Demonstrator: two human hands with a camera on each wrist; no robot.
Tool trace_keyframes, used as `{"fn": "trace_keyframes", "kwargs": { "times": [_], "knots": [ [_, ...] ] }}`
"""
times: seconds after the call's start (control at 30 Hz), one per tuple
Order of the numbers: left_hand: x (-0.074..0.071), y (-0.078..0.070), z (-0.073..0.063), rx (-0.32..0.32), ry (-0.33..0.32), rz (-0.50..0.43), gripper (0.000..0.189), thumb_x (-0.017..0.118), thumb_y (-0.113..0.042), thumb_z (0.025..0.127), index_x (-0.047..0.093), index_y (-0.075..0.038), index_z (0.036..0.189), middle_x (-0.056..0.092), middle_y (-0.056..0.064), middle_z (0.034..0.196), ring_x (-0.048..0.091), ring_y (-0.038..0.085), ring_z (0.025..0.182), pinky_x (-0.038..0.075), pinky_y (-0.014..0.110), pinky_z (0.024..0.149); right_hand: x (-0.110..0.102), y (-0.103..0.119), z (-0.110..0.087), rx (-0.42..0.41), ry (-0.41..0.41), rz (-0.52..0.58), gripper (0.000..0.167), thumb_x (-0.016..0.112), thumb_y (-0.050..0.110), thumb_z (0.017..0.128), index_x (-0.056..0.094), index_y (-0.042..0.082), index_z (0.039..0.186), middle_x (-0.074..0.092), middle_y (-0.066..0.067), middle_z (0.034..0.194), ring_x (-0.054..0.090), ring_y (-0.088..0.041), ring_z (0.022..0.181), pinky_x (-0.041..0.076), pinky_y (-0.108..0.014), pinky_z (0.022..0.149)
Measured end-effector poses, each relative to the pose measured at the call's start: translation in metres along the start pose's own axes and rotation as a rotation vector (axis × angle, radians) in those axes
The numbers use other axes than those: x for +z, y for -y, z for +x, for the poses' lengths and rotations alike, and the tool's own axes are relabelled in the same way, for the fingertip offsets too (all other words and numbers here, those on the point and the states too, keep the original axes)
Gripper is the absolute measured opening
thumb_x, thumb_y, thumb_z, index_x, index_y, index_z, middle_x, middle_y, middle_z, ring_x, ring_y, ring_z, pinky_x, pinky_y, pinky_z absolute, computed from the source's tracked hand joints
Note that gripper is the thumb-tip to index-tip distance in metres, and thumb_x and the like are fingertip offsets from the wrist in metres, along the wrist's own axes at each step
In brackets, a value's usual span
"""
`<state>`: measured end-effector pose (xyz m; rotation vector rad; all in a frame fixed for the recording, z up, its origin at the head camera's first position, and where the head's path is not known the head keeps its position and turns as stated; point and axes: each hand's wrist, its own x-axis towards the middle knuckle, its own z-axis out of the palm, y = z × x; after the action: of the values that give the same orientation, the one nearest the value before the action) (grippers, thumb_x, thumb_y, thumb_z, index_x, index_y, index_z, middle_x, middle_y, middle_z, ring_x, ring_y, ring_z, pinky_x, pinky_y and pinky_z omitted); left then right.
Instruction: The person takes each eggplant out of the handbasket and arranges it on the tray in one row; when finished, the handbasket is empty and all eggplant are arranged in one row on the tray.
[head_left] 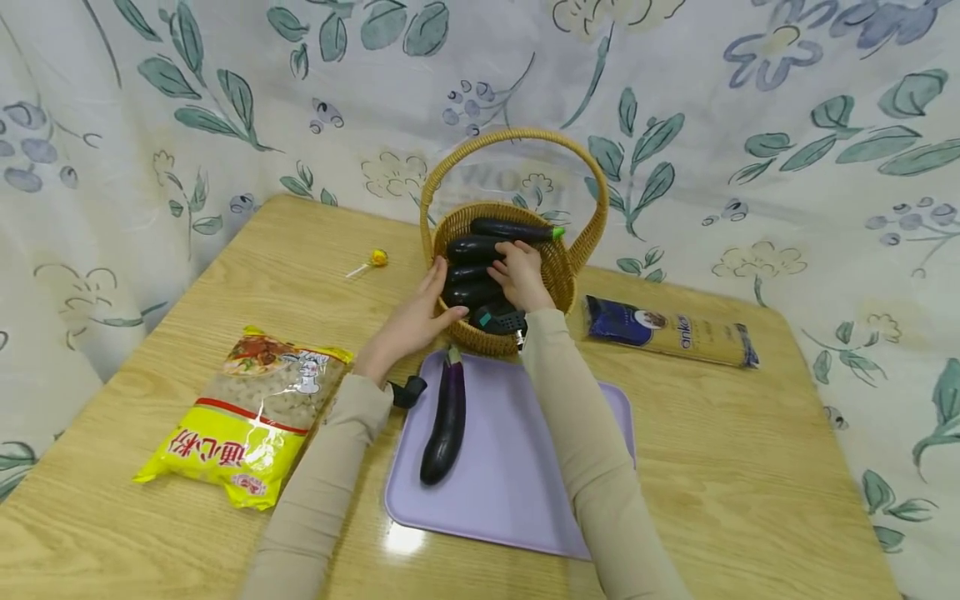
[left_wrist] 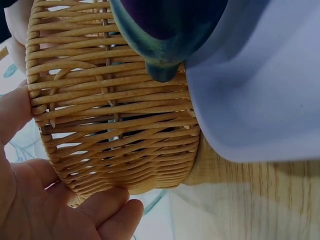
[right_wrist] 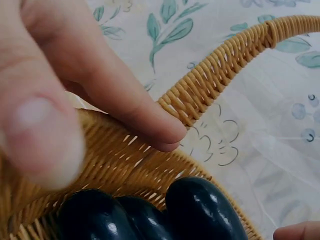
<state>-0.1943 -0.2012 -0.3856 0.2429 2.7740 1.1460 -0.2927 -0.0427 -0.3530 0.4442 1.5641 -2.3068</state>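
Note:
A wicker basket [head_left: 487,342] with a tall arched handle holds several dark eggplants [head_left: 472,248], one showing a green stem end. My left hand [head_left: 408,327] holds the basket's near left side, thumb at the rim and fingers against the outer wicker [left_wrist: 115,125]. Inside the basket, my right hand [head_left: 522,275] reaches over the eggplants. Its thumb and fingers are apart in the right wrist view, above the glossy eggplants [right_wrist: 205,210]. One eggplant [head_left: 444,425] lies lengthwise on a lilac tray [head_left: 510,450], its stem towards the basket.
On the left lies a yellow bag of pasta [head_left: 247,417]. A yellow lollipop [head_left: 378,257] is behind it, left of the basket. To the right lies a long packet of spaghetti [head_left: 671,332]. A flowered curtain [head_left: 675,108] hangs behind the wooden table [head_left: 750,467].

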Motion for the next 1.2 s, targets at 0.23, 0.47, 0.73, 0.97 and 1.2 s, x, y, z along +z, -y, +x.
{"fn": "trace_keyframes", "kwargs": {
  "times": [0.23,0.47,0.73,0.97,1.2],
  "knots": [
    [0.008,0.004,-0.009,0.010,0.006,-0.010,0.086,0.047,-0.046,0.100,-0.008,-0.011,0.156,-0.009,0.006,0.164,0.013,0.035,0.149,0.023,0.051,0.118,0.003,-0.006,0.008,0.006,-0.026,0.000,0.065,0.052,0.007,0.098,0.018,0.013,0.152,0.020,-0.014,0.156,0.035,-0.035,0.139,0.044,-0.038,0.108],
    [0.016,0.003,-0.018,0.003,0.000,-0.027,0.085,0.047,-0.047,0.099,-0.006,-0.014,0.156,-0.007,0.006,0.164,0.018,0.036,0.148,0.025,0.051,0.118,0.004,-0.008,0.018,-0.014,-0.050,0.011,0.057,0.051,0.009,0.098,0.024,0.015,0.148,0.018,-0.014,0.157,0.034,-0.043,0.138,0.044,-0.043,0.107],
    [0.015,-0.002,-0.010,0.007,0.005,-0.030,0.084,0.047,-0.048,0.099,-0.007,-0.017,0.156,-0.010,0.001,0.164,0.022,0.038,0.146,0.027,0.052,0.116,-0.004,0.000,0.020,-0.040,-0.015,0.022,0.052,0.049,0.010,0.100,0.027,0.017,0.146,0.019,-0.011,0.156,0.036,-0.042,0.137,0.045,-0.044,0.106],
    [0.009,-0.004,-0.005,0.006,0.005,-0.010,0.084,0.047,-0.047,0.100,-0.007,-0.016,0.156,-0.012,0.000,0.164,0.018,0.037,0.148,0.026,0.052,0.117,-0.004,0.013,0.015,-0.067,0.043,-0.017,0.046,0.047,0.014,0.101,0.033,0.017,0.145,0.025,-0.007,0.155,0.033,-0.039,0.140,0.046,-0.052,0.103],
    [0.003,0.001,0.000,0.016,0.004,-0.028,0.084,0.046,-0.048,0.100,-0.008,-0.015,0.156,-0.012,0.003,0.164,0.020,0.038,0.147,0.026,0.053,0.117,-0.007,0.019,0.014,-0.100,0.098,-0.037,0.039,0.048,0.016,0.101,0.045,0.016,0.140,0.045,-0.002,0.130,0.048,-0.021,0.095,0.048,-0.057,0.097]
  ]
}}
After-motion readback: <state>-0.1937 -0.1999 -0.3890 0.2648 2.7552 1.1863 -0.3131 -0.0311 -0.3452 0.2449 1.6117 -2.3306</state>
